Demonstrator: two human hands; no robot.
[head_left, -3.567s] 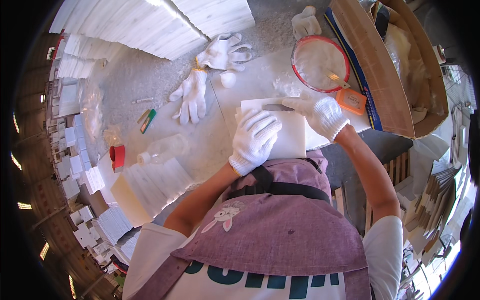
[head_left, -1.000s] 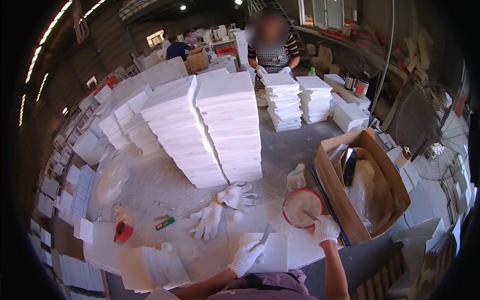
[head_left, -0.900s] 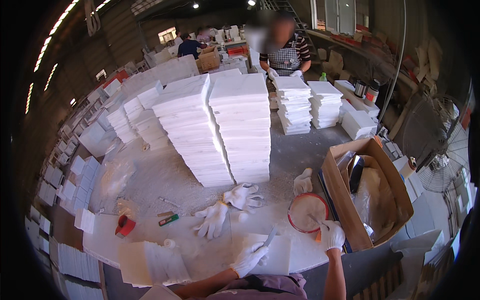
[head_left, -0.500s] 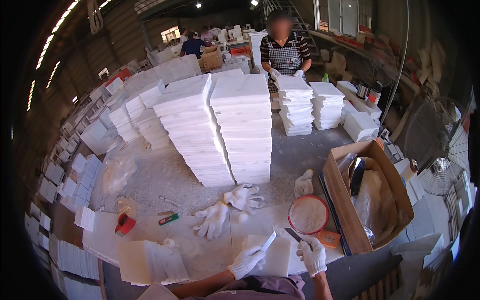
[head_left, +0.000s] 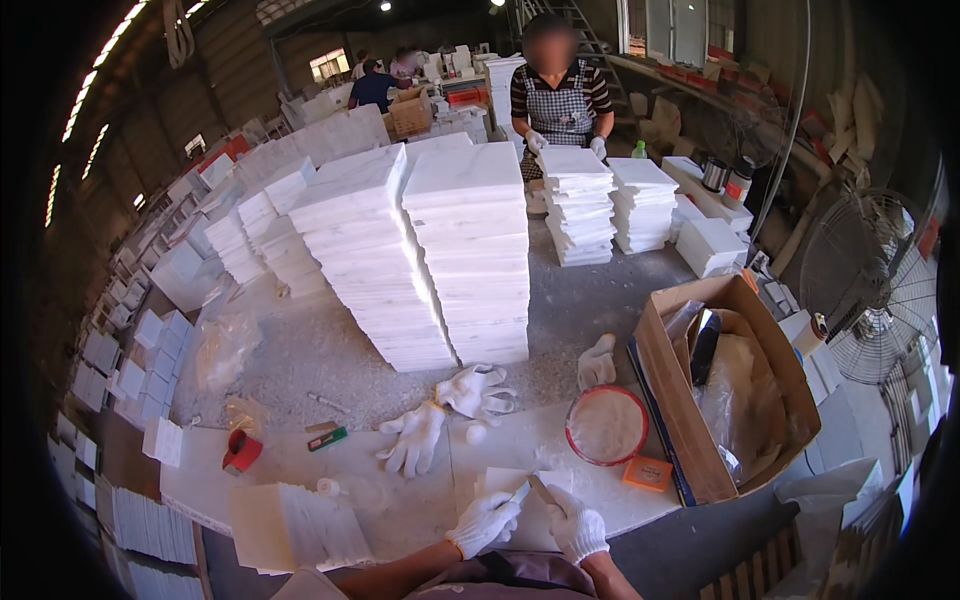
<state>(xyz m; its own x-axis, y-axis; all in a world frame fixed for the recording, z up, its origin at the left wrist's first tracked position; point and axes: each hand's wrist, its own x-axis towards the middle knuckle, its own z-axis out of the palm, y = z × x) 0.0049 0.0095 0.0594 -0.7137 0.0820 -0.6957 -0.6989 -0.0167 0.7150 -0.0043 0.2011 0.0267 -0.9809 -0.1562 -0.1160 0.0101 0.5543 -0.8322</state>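
Head view: the left hand (head_left: 486, 522), in a white knit glove, closes its fingers round a blade (head_left: 521, 492) that points up and to the right. The right hand (head_left: 577, 525), gloved alike, grips a second blade (head_left: 541, 489), pointing up and to the left. The two blades lean together between the hands, their ends overlapping in view; whether the metal touches I cannot tell. Under the hands, at the near edge of the table (head_left: 290, 395), lies a pale tile (head_left: 503, 478), partly covered by them.

To the right, beyond the right hand, stands a red-rimmed tub (head_left: 606, 463) of whitish material, with an orange box (head_left: 648, 474) just beside it and a carton (head_left: 675, 390) farther right. A loose glove (head_left: 597, 362) is behind the tub. Two more gloves (head_left: 415, 440) lie in front of the tall stacks (head_left: 470, 260), near a small white ball-like piece (head_left: 476, 433). On the left are a green tool (head_left: 327, 438), a red roll (head_left: 241, 452) and a leaning row of tiles (head_left: 300, 525). Across the table a co-worker (head_left: 560, 105) in a checked apron has gloved hands at a shorter stack (head_left: 578, 210).
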